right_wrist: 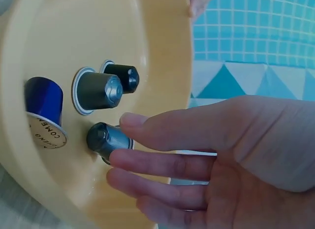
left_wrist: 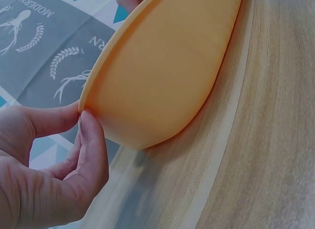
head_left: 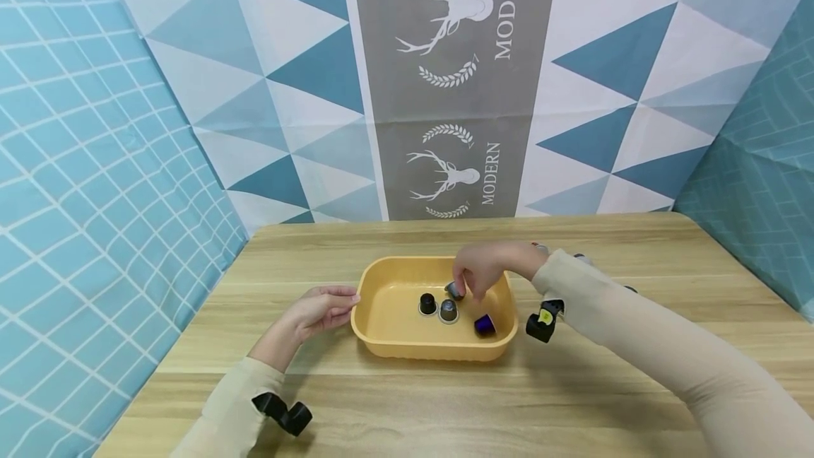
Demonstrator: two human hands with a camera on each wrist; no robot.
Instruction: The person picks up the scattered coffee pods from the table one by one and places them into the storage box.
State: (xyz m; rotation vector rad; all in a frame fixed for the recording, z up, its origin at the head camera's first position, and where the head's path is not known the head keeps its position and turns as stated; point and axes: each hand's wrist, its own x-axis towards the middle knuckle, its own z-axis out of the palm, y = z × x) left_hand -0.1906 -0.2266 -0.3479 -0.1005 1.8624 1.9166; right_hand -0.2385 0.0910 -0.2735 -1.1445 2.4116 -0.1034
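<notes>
Blue-and-white triangle-print cloth (head_left: 280,112), divided by a grey band (head_left: 445,104) with white stag heads and the word MODERN, hangs behind a wood-grain desk (head_left: 381,408). On the desk, set in from the back edge, stands an oblong yellow-orange tray (head_left: 432,350) with rounded corners, holding four small capsules.

Right of the tray's middle, a grey-blue cup-shaped capsule (right_wrist: 101,139) lies tilted, its narrow end pointing away from the right hand (head_left: 481,267). That hand reaches over the tray's back right corner and pinches the capsule near its wider end between thumb and fingers, which partly hide it. Nearby, a grey-brown capsule (head_left: 449,311) stands upright on its silvery rim, just beside a black capsule (head_left: 427,303), also rim-down. Toward the tray's front right corner, a glossy dark blue capsule (head_left: 485,325) lies on its side, its pale lid printed with lettering.

At the tray's left edge, the left hand (head_left: 327,309) grips the rim between thumb and curled fingers. Both arms wear cream sleeves (head_left: 636,331) with black wrist mounts (head_left: 282,412). Near the desk's back edge, small items (head_left: 581,259) show partly behind the right forearm. Pale blue grid-patterned cloth (head_left: 95,161) hangs along the desk's left edge.
</notes>
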